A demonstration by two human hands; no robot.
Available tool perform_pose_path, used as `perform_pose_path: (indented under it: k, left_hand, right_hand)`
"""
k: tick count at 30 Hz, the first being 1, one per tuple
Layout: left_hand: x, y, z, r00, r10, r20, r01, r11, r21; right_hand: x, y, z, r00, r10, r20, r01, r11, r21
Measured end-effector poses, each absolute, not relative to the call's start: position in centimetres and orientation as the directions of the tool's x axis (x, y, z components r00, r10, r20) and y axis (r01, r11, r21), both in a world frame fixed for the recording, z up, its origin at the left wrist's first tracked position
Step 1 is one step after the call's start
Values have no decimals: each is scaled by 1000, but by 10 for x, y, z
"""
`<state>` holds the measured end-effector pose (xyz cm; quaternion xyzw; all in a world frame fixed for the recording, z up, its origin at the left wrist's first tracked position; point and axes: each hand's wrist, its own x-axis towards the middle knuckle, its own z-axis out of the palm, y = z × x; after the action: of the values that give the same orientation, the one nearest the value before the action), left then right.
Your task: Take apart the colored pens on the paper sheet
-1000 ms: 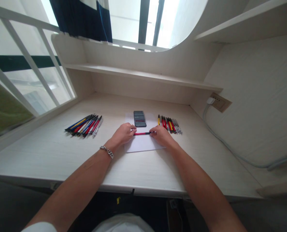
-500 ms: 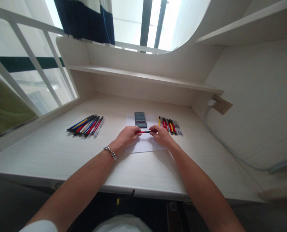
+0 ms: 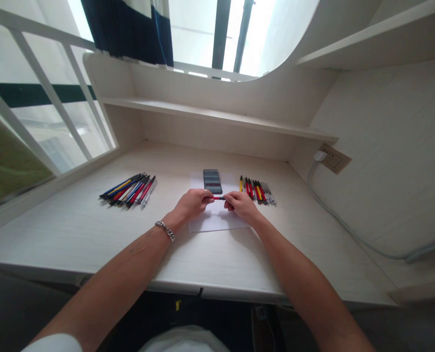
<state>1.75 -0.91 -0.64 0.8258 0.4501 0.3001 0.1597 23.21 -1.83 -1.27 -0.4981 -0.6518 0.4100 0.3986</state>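
The bench is pale and faintly grained, carrying a smooth, flat sheet of white paper with a dark, rectangular object at its far part. A slim, straight pen, red with black toward the right, runs crosswise over the paper, its ends hidden: the left hand and right hand each pinch it, fingers closed. A chunky metal-link bracelet circles the left wrist; a loose pile of pens fans out leftward, a neater row of pens rightward.

No text, label or number is legible.
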Motion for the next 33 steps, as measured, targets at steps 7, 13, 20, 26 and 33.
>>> perform_pose_path:
  k: [7,13,20,26,33]
  left_hand:
    - [11,-3,-8,470,820,326,607,-569,555]
    - [12,-5,-5,435,841,323,601,-538,591]
    - [13,-8,0,427,847,317,619,-529,581]
    - [10,-4,-6,468,842,268,643,-532,551]
    - [12,-8,-1,432,862,266,628,-499,597]
  right_hand:
    - [229,-18,-19,-166,959,230,206,262,-943]
    - [233,-20,-12,-183,968,170,219,209,-953]
    - [236,-16,-16,-174,984,32,318,87,-944]
    - [232,-21,-12,-163,982,96,241,134,-961]
    - [232,-21,-10,-144,988,53,332,99,-938]
